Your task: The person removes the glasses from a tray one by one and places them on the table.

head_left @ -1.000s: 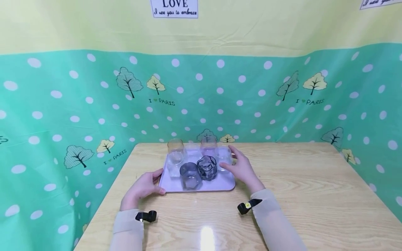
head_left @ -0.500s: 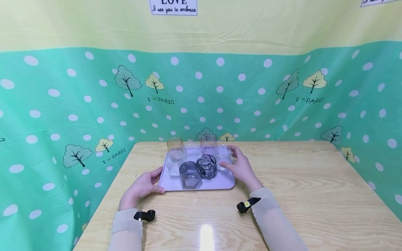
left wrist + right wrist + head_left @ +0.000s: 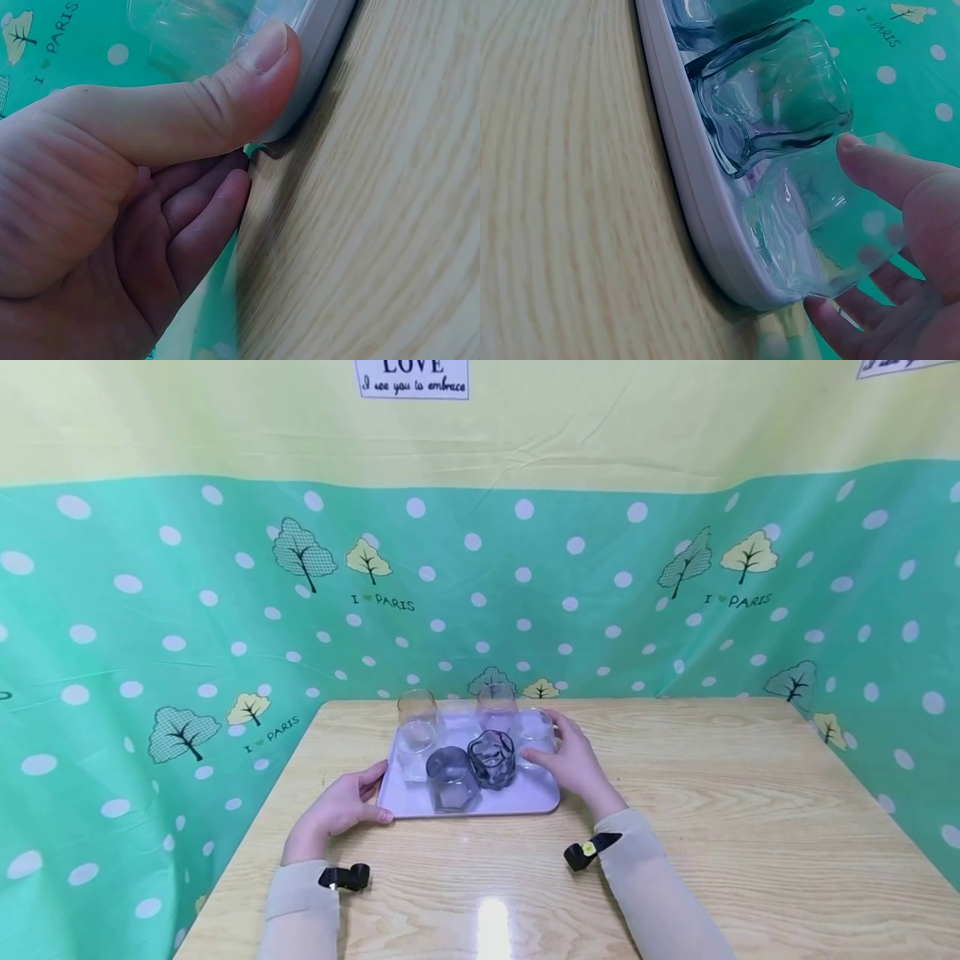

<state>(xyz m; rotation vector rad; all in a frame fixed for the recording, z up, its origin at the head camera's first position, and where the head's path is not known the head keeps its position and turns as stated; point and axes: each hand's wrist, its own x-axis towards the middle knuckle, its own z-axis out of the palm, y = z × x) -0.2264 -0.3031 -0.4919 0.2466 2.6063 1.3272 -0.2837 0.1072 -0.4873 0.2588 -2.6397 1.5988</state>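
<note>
A pale lilac tray (image 3: 521, 802) lies on the table, bearing several drinking glasses. My left hand (image 3: 341, 803) holds its front left corner; in the left wrist view the thumb (image 3: 259, 71) presses the rim while the other fingers curl beside the edge. At the tray's right end, my right hand (image 3: 576, 767) grips a clear glass (image 3: 802, 217) between thumb and fingers. Beside that glass stands a smoky wavy glass (image 3: 492, 760), then a grey angular glass (image 3: 453, 783). A clear glass (image 3: 416, 752) stands at the left, with an amber-tinted glass (image 3: 417, 703) behind it.
A faintly pinkish glass (image 3: 497, 708) and another clear glass (image 3: 457, 717) stand along the tray's back. The wooden table (image 3: 712, 827) extends far to the right. A green and yellow printed cloth (image 3: 480, 568) hangs behind the table and at both sides.
Both hands keep their holds on the tray and the clear glass. Only a slight shift of the whole head view shows.
</note>
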